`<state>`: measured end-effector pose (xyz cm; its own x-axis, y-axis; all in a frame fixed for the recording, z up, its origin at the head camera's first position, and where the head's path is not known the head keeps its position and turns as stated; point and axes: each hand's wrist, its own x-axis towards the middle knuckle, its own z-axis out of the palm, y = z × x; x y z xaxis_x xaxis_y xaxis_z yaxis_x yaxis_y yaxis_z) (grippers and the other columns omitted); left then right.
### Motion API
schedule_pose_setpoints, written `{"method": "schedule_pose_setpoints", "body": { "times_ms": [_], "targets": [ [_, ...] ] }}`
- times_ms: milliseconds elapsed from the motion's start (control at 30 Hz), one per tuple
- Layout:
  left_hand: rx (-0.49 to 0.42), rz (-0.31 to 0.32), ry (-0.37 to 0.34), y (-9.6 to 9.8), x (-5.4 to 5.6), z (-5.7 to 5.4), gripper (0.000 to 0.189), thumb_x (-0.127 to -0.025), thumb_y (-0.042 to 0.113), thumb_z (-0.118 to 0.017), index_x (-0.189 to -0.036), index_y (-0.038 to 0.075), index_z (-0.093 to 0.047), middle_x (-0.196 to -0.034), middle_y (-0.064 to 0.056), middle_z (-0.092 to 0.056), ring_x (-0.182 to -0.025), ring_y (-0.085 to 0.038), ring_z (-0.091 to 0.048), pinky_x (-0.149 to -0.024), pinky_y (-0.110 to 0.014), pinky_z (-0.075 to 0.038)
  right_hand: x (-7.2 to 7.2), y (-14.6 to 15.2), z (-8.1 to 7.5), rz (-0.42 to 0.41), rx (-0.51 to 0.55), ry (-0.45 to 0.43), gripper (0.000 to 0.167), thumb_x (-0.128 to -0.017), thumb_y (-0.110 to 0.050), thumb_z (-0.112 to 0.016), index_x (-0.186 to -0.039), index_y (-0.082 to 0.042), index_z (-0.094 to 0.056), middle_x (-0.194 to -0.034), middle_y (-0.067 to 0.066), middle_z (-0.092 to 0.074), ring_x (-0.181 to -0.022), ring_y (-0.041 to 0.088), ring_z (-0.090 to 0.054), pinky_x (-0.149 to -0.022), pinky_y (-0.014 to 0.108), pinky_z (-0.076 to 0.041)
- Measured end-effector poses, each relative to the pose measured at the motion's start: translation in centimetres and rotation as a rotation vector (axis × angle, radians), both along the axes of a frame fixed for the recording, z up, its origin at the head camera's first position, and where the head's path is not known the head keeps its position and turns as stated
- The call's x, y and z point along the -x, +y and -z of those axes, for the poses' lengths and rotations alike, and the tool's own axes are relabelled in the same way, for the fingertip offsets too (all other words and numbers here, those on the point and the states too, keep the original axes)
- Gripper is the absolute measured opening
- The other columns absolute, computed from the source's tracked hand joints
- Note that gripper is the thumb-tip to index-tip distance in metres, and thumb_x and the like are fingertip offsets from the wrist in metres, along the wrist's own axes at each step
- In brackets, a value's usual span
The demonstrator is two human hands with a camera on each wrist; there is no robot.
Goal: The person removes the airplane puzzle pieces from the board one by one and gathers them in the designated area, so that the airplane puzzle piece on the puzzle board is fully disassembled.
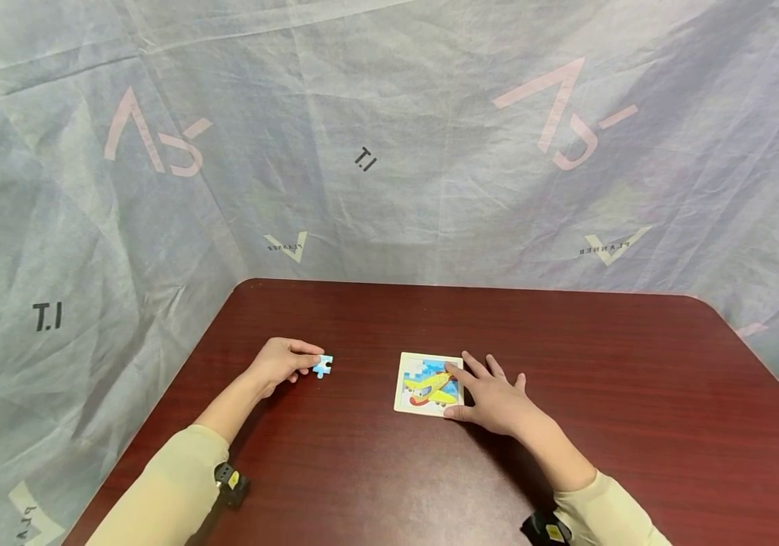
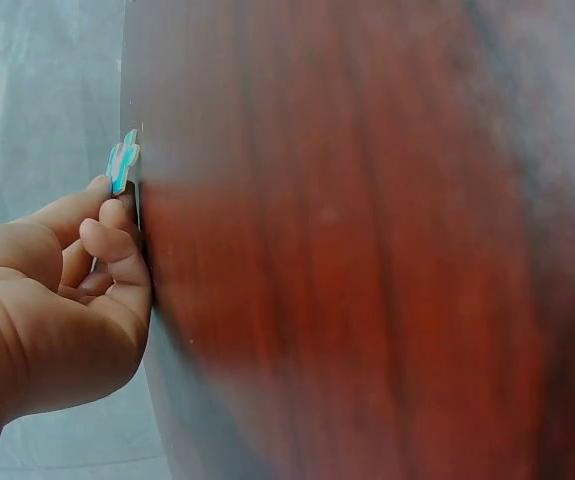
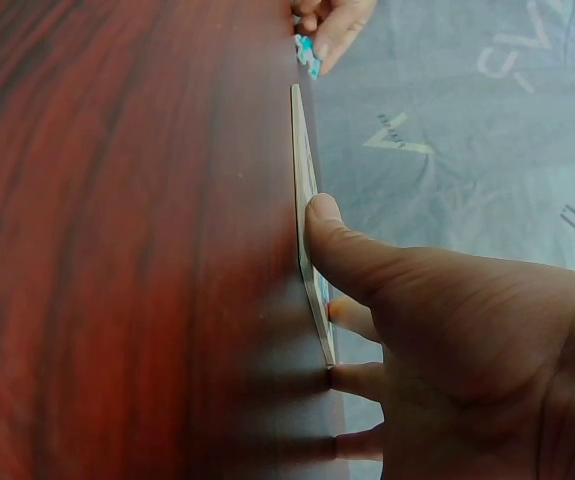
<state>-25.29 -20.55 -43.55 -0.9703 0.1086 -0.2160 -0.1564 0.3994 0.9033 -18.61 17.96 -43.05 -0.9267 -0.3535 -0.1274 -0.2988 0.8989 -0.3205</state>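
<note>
Between thumb and fingers, my left hand (image 1: 284, 362) pinches a blue-and-white jigsaw piece (image 1: 323, 365). The piece stands tilted just above the tabletop in the left wrist view, seen nearly edge-on. To its right lies a square jigsaw puzzle board (image 1: 399, 383) with a pale wooden frame and a picture of a yellow airplane on blue. A pale patch shows at the picture's upper left. My right hand (image 1: 498, 398) rests on the board's right side, fingers spread, with thumb and index finger over the frame. Its other fingertips reach the table beyond the right edge.
The dark red wooden table (image 1: 389, 470) has rounded far corners. Grey printed fabric (image 1: 403, 205) hangs behind it and along its left side. A black wrist camera (image 1: 230, 485) sits on the left forearm, another (image 1: 544, 528) on the right.
</note>
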Motion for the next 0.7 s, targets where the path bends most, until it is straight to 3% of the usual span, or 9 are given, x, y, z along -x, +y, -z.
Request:
{"method": "schedule_pose_setpoints", "body": {
  "times_ms": [700],
  "targets": [
    [-0.004,0.006,0.021,-0.06,-0.26,-0.12,0.028,-0.094,0.006,-0.071,-0.12,-0.006,-0.07,-0.078,-0.007,-0.064,-0.067,-0.015,-0.055,-0.054,-0.024,-0.046,-0.19,0.04,-0.14,0.001,0.005,-0.009,0.072,-0.096,-0.047,-0.066,-0.157,-0.021,-0.039,-0.164,0.015,-0.025,-0.147,0.05,-0.02,-0.098,0.085,-0.015]
  ]
}}
